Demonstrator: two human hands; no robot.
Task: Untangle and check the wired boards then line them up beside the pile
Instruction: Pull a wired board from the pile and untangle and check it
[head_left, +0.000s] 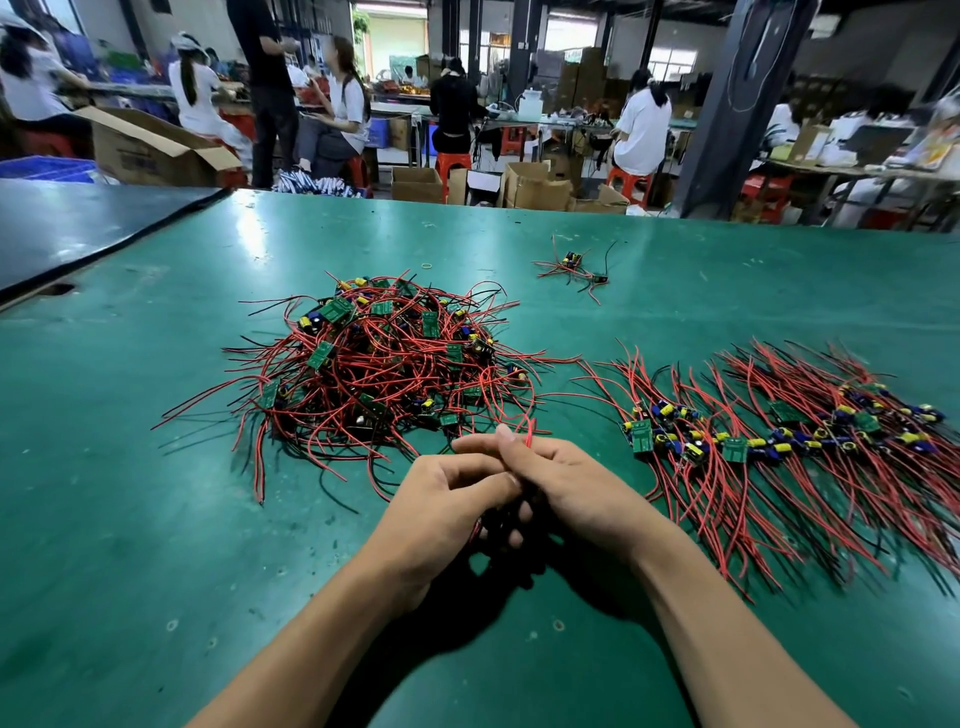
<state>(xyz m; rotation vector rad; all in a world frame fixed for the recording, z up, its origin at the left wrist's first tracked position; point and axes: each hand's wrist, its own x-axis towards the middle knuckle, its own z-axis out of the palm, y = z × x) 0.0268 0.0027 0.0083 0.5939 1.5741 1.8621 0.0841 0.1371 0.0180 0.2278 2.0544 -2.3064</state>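
Note:
A tangled pile (379, 364) of small green boards with red and black wires lies on the green table (130, 415) ahead of me. To its right, a row of boards (769, 431) is laid out with their wires combed toward me. My left hand (447, 499) and my right hand (566, 483) meet in front of the pile, fingers curled together around one wired board (529, 434). Its red wire sticks up between my fingers. The board itself is hidden inside my hands.
A small separate clump of two or three wired boards (576, 267) lies farther back on the table, with a rubber band (427, 266) near it. A dark mat (78, 228) covers the table's left corner. Other people work at benches beyond the far edge.

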